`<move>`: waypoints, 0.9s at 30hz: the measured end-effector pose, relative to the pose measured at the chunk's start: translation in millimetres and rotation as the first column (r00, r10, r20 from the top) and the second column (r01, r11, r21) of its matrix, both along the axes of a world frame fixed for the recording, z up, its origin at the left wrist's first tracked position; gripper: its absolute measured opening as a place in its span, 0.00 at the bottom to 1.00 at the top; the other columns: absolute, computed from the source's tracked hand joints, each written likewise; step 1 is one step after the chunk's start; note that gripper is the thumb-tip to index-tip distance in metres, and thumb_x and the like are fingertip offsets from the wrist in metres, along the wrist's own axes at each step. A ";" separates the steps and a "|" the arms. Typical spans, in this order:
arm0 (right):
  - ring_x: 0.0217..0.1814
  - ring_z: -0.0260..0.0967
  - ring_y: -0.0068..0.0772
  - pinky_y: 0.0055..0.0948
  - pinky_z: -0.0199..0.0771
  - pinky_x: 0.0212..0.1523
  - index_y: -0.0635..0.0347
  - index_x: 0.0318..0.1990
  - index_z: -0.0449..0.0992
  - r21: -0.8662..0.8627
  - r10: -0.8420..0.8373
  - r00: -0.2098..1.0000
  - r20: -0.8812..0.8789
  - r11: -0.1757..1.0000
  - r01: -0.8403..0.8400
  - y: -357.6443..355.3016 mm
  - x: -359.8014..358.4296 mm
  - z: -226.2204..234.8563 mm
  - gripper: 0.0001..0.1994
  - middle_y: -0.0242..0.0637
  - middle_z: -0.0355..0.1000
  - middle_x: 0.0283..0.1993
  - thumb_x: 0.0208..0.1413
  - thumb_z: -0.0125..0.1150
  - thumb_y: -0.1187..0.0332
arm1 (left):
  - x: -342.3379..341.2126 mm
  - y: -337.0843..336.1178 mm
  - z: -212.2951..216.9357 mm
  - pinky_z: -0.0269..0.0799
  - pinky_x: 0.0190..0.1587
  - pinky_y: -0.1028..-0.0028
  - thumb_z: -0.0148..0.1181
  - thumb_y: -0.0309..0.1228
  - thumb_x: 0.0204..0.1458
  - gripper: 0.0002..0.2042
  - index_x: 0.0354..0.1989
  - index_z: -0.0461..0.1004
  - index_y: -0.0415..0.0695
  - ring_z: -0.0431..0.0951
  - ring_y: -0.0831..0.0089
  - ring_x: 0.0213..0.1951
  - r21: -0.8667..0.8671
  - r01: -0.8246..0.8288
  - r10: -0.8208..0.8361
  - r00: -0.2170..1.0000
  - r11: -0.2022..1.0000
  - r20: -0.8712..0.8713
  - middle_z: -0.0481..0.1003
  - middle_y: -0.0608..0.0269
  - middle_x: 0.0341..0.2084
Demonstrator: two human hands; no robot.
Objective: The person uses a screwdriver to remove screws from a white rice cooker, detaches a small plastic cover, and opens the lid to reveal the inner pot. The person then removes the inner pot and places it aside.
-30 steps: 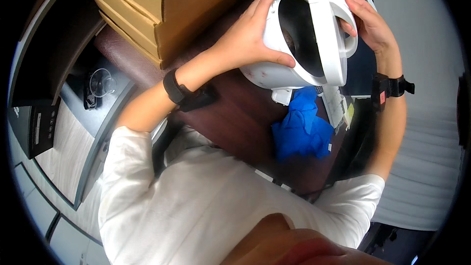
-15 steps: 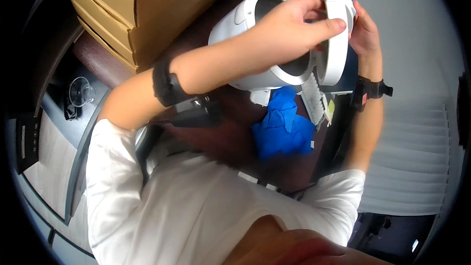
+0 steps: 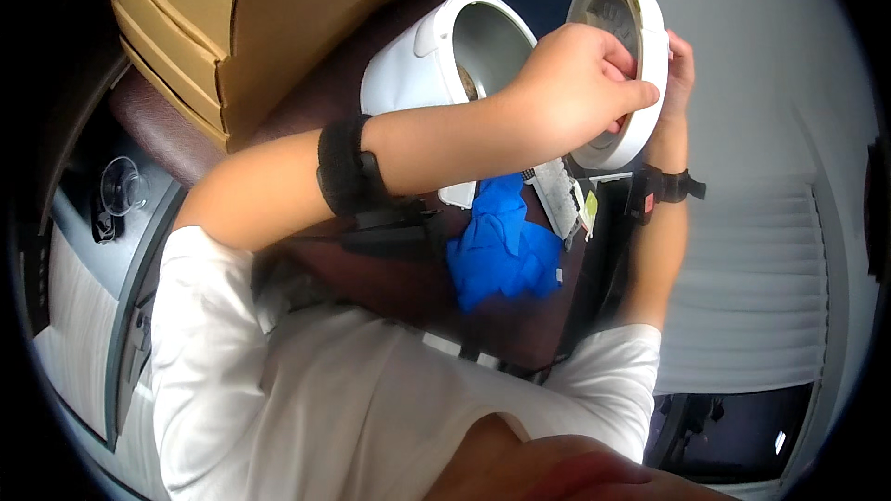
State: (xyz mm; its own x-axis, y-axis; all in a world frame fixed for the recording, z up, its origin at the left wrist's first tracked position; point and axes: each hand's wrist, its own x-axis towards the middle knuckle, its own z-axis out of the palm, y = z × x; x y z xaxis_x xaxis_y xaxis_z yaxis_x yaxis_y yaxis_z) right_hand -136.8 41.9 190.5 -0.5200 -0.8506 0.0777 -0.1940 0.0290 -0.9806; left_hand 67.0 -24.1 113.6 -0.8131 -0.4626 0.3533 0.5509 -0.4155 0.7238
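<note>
The white cooker (image 3: pixel 436 65) on the surface is already opened, its lid (image 3: pixel 640 65) gripped by right hand (image 3: pixel 676 74) fingers and pinched by the left hand (image 3: pixel 571 83)

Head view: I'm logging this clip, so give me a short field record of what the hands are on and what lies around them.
left hand: reaching across to the inner face of the round white lid
right hand: behind the lid, holding it
white cooker body: open, tilted
blue cloth: below the cooker, on the dark brown surface
cardboard boxes: stacked, upper left
</note>
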 end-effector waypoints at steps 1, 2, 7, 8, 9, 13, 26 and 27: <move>0.34 0.72 0.25 0.25 0.72 0.40 0.57 0.34 0.75 -0.002 0.004 1.000 -0.015 1.000 -0.004 0.2 2.8 -1.0 0.15 0.33 0.75 0.33 0.54 0.52 0.54 | -0.4 -1.0 0.8 0.77 0.35 0.79 0.62 0.30 0.53 0.15 0.42 0.72 0.28 0.79 0.76 0.30 -0.019 0.012 -0.011 1.000 1.000 0.029 0.78 0.56 0.28; 0.34 0.72 0.25 0.25 0.72 0.39 0.56 0.34 0.75 -0.011 0.021 0.999 -0.030 1.000 -0.021 -2.4 8.0 -2.5 0.15 0.32 0.75 0.32 0.54 0.51 0.54 | 1.1 -3.6 0.9 0.77 0.35 0.79 0.62 0.30 0.53 0.16 0.42 0.72 0.28 0.79 0.76 0.30 -0.045 0.011 -0.009 0.998 0.999 0.058 0.78 0.56 0.28; 0.32 0.72 0.24 0.24 0.72 0.36 0.56 0.33 0.75 0.002 0.064 0.991 -0.114 0.998 -0.065 -0.1 7.3 -0.6 0.17 0.32 0.75 0.30 0.54 0.50 0.52 | 0.4 -1.6 2.0 0.76 0.34 0.78 0.62 0.28 0.52 0.14 0.39 0.72 0.28 0.79 0.76 0.29 -0.075 -0.007 0.013 0.996 0.997 0.086 0.77 0.56 0.27; 0.32 0.73 0.24 0.24 0.71 0.36 0.56 0.33 0.75 0.004 0.066 0.991 -0.119 0.998 -0.066 -2.2 8.9 -1.5 0.17 0.32 0.75 0.30 0.54 0.50 0.51 | -1.6 -1.2 0.0 0.76 0.34 0.78 0.62 0.28 0.52 0.13 0.39 0.72 0.28 0.78 0.76 0.28 -0.078 -0.022 0.028 0.996 0.997 0.080 0.77 0.57 0.26; 0.31 0.73 0.24 0.23 0.71 0.35 0.57 0.34 0.75 0.006 0.067 0.990 -0.124 0.998 -0.067 -4.3 10.7 -2.3 0.17 0.32 0.75 0.29 0.54 0.50 0.51 | -3.7 -0.8 -1.8 0.76 0.34 0.78 0.62 0.28 0.53 0.13 0.38 0.72 0.29 0.78 0.76 0.28 -0.081 -0.037 0.043 0.996 0.996 0.074 0.77 0.57 0.26; 0.31 0.73 0.25 0.23 0.71 0.34 0.57 0.34 0.76 -0.011 0.041 0.988 -0.152 0.999 -0.044 -5.5 17.0 -2.3 0.18 0.34 0.76 0.30 0.54 0.50 0.51 | -7.0 3.3 -4.9 0.73 0.31 0.80 0.62 0.30 0.53 0.12 0.36 0.72 0.30 0.76 0.79 0.26 -0.086 -0.087 0.090 0.996 0.992 0.028 0.76 0.60 0.25; 0.26 0.70 0.24 0.21 0.71 0.26 0.60 0.34 0.76 -0.054 -0.449 0.893 0.020 0.891 0.450 39.2 -7.0 -7.8 0.22 0.34 0.73 0.26 0.57 0.48 0.48 | 6.2 -0.8 -75.9 0.68 0.47 0.63 0.66 0.41 0.44 0.17 0.35 0.75 0.41 0.74 0.58 0.41 -0.903 -0.395 0.562 0.791 0.170 -0.241 0.73 0.57 0.34; 0.26 0.70 0.24 0.21 0.70 0.25 0.60 0.34 0.75 -0.053 -0.425 0.905 0.004 0.904 0.425 38.7 -8.5 -7.9 0.22 0.34 0.72 0.26 0.57 0.48 0.48 | 8.5 -0.3 -76.3 0.69 0.46 0.64 0.68 0.44 0.39 0.21 0.35 0.75 0.41 0.74 0.59 0.40 -0.938 -0.323 0.559 0.804 0.127 -0.201 0.74 0.58 0.34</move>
State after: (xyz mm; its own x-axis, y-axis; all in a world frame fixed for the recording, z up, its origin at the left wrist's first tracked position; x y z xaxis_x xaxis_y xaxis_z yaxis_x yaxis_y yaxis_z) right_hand -145.3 80.6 182.6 -0.8305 -0.5437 0.1209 -0.1820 0.0597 -0.9815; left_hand 75.4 -24.3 37.3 -0.6809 -0.2239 0.6973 0.2158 0.8485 0.4832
